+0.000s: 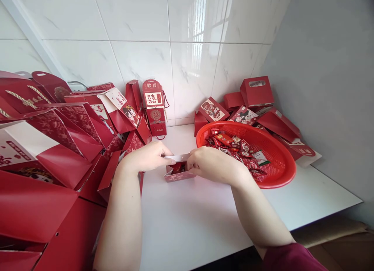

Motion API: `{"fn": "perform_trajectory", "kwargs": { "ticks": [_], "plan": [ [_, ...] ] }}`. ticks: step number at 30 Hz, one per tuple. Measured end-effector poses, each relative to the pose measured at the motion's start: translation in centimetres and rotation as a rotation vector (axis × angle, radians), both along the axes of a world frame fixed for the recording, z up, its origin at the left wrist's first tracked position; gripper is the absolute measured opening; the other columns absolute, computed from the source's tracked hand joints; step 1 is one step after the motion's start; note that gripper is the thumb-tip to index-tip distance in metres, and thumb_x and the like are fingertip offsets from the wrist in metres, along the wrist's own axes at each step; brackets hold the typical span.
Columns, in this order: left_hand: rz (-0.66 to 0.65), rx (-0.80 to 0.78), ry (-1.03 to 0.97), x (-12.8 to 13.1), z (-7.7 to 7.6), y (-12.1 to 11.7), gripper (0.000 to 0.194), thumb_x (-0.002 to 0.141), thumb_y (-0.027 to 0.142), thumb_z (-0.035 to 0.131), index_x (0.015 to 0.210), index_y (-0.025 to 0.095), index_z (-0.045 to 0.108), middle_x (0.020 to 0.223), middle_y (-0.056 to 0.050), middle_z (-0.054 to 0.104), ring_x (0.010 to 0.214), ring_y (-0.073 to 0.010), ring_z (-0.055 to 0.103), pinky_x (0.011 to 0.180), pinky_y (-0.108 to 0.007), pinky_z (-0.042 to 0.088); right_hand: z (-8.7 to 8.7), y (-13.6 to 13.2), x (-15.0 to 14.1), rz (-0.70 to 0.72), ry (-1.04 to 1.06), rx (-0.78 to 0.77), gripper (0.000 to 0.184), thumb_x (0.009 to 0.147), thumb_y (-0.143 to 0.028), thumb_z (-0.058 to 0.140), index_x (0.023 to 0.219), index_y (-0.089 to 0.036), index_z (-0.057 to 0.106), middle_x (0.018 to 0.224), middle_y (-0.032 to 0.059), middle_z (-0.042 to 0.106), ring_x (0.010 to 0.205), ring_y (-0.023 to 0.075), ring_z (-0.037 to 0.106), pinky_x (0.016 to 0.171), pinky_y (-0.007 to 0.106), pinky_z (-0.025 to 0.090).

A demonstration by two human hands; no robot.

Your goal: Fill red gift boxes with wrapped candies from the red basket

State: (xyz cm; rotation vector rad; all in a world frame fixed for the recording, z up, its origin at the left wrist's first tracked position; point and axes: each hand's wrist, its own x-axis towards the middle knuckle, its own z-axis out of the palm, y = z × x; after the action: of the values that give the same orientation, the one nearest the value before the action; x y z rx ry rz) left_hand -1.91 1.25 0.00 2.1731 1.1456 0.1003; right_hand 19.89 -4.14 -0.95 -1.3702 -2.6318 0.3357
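Observation:
A small red paper gift box (180, 178) stands on the white table with its top open. Red-wrapped pieces show inside it. My left hand (147, 157) pinches the left end of the box's pale upper flap between thumb and fingers. At the other end, my right hand (209, 162) is closed on the flap and the box's right side, its fingers curled and partly hidden. Just right of my right hand is a red plastic basket (282, 162) holding many wrapped candies (245, 156).
Many red gift boxes (52, 201) crowd the left side. A stack of decorated boxes (154, 107) stands by the tiled wall. More red boxes (257, 92) are piled behind the basket, near the grey wall on the right. The white table's front edge (222, 259) runs diagonally.

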Motion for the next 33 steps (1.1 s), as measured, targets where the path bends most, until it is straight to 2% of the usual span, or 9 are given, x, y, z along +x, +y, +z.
{"fn": "perform_trajectory", "kwargs": {
  "ticks": [9,13,17,19,22,25,28,31,33],
  "plan": [
    [-0.024,0.084,0.071,-0.1,0.0,0.2,0.039,0.085,0.047,0.051,0.073,0.016,0.072,0.06,0.001,0.054,0.051,-0.0115,0.045,0.049,-0.025,0.026,0.1,-0.1,0.2,-0.012,-0.016,-0.016,0.02,0.082,-0.013,0.054,0.075,-0.02,0.071,0.075,0.0029,0.068,0.067,0.0148,0.059,0.057,0.024,0.034],
    [0.032,0.285,-0.109,0.6,0.5,-0.2,0.033,0.089,0.041,0.052,0.096,0.022,0.078,0.091,0.0,0.074,0.08,-0.0185,0.064,0.069,-0.024,0.044,0.3,-0.4,0.8,-0.043,0.037,0.028,0.019,0.086,-0.019,0.055,0.08,-0.022,0.073,0.075,0.0033,0.068,0.069,0.0162,0.06,0.061,0.025,0.037],
    [0.108,0.373,-0.236,1.0,0.7,-0.5,0.033,0.088,0.043,0.056,0.111,0.027,0.073,0.113,-0.001,0.072,0.104,-0.0227,0.066,0.088,-0.028,0.048,0.8,-0.6,1.5,-0.074,0.1,0.074,0.022,0.09,-0.02,0.052,0.083,-0.02,0.073,0.079,0.0049,0.067,0.073,0.0164,0.06,0.068,0.026,0.041],
    [0.115,0.371,-0.255,1.0,0.7,-0.6,0.034,0.088,0.045,0.058,0.112,0.027,0.073,0.114,0.0,0.072,0.105,-0.0231,0.066,0.089,-0.028,0.05,0.9,-0.6,1.6,-0.063,0.162,0.112,0.022,0.092,-0.022,0.051,0.084,-0.021,0.071,0.086,0.0043,0.066,0.075,0.0153,0.06,0.071,0.026,0.043],
    [0.111,0.353,-0.301,0.7,0.6,-0.5,0.034,0.089,0.046,0.057,0.113,0.026,0.072,0.111,0.0,0.073,0.103,-0.0231,0.066,0.087,-0.028,0.051,1.0,-0.4,1.6,-0.104,0.301,0.288,0.018,0.088,-0.02,0.056,0.105,-0.021,0.064,0.11,0.0056,0.06,0.089,0.0169,0.059,0.079,0.027,0.045],
    [0.11,0.36,-0.338,0.5,0.5,-0.4,0.034,0.089,0.043,0.057,0.113,0.025,0.072,0.113,-0.001,0.072,0.105,-0.0232,0.066,0.089,-0.029,0.05,0.9,-0.2,1.6,-0.152,0.352,0.474,0.051,0.08,-0.017,0.066,0.128,-0.019,0.048,0.131,0.0107,0.049,0.115,0.0236,0.05,0.093,0.033,0.042],
    [0.122,0.362,-0.318,0.5,0.6,-0.4,0.036,0.089,0.043,0.057,0.116,0.025,0.071,0.116,-0.002,0.071,0.108,-0.023,0.064,0.092,-0.029,0.048,0.7,0.2,1.8,-0.148,0.28,0.361,0.045,0.082,-0.022,0.064,0.125,-0.02,0.05,0.113,0.0073,0.061,0.103,0.0219,0.057,0.082,0.03,0.044],
    [0.11,0.285,-0.216,0.5,0.9,-0.6,0.042,0.091,0.05,0.05,0.117,0.025,0.07,0.113,-0.002,0.072,0.103,-0.0231,0.063,0.089,-0.029,0.046,0.1,1.1,1.8,-0.167,0.139,0.199,0.01,0.086,-0.024,0.058,0.093,-0.02,0.063,0.076,0.0018,0.064,0.07,0.0166,0.058,0.059,0.025,0.036],
    [0.077,0.204,-0.12,0.6,0.8,-0.4,0.042,0.087,0.052,0.052,0.113,0.025,0.071,0.105,-0.002,0.072,0.096,-0.0226,0.062,0.083,-0.027,0.045,-0.5,2.0,1.5,-0.136,0.075,0.149,0.009,0.085,-0.022,0.056,0.082,-0.019,0.064,0.07,0.0022,0.062,0.064,0.0155,0.056,0.055,0.026,0.031]
  ]
}}
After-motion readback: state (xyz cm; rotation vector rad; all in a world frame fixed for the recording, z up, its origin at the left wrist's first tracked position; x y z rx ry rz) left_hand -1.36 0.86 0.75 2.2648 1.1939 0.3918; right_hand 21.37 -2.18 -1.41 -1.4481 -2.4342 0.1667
